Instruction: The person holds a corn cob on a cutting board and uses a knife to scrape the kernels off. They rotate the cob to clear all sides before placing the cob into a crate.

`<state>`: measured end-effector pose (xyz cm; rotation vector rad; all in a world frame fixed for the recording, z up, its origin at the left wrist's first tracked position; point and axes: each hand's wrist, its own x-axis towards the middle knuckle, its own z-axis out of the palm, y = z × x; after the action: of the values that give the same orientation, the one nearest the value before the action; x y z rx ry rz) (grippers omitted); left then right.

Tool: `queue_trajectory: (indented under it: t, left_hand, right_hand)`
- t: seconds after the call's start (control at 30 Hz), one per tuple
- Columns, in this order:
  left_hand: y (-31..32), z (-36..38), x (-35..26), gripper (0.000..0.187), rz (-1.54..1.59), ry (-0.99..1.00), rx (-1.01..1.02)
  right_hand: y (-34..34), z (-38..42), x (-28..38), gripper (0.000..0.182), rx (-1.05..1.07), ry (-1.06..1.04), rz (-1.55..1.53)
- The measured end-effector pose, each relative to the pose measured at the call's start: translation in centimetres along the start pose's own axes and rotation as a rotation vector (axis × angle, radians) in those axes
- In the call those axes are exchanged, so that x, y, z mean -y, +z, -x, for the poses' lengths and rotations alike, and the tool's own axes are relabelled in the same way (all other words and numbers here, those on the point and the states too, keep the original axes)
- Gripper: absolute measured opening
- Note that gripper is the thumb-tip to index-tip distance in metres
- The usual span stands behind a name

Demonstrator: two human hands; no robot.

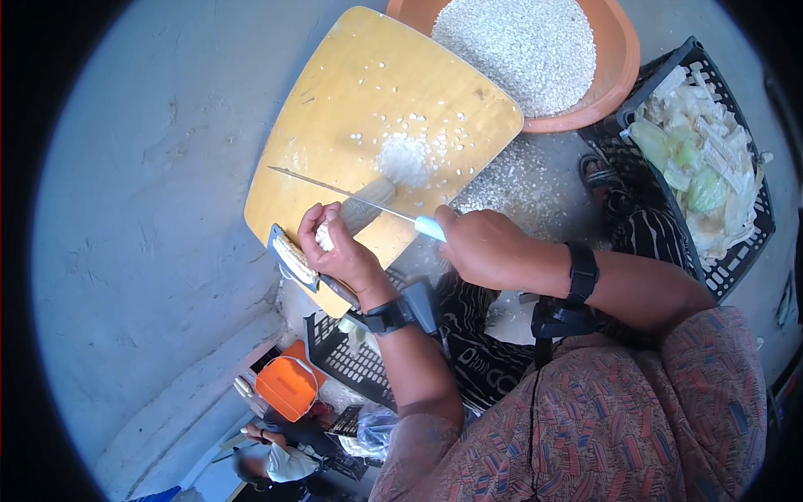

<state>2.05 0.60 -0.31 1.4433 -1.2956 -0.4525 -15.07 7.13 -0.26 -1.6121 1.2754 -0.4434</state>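
Left hand (341, 258) clamped on corn cob (360, 216). Right hand (492, 247) gripping knife handle (431, 227), blade (309, 179) pointing ten o'clock. Kernel-filled tub (617, 58) at one o'clock

White lettering (488, 370) stands on the left leg of dark, white-patterned trousers (468, 322) at the near side of the scene; a D and a C can be read, while the full word is unclear.
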Motion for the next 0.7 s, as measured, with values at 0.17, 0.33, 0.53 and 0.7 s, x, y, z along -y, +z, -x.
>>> queue_trajectory:
  t: [0.17, 0.33, 0.53, 0.7]
  left_hand:
    - [-0.1, 0.1, 1.1, 0.01, 0.295, -0.053, -0.018]
    - [0.1, 0.0, 1.2, 0.007, 0.319, -0.047, -0.013]
    - [1.8, 0.8, 0.1, 0.006, 0.195, 0.015, 0.02]
    - [2.2, 0.5, 0.0, 0.006, 0.21, -0.029, -0.025]
  right_hand:
    - [0.3, -0.4, 0.1, 0.022, 0.012, 0.006, 0.042]
    - [0.3, -1.6, 0.3, 0.023, -0.01, -0.013, 0.079]
    - [1.2, -4.4, -0.4, 0.024, -0.106, -0.014, 0.053]
    - [2.0, -5.7, -0.6, 0.02, -0.144, 0.015, 0.026]
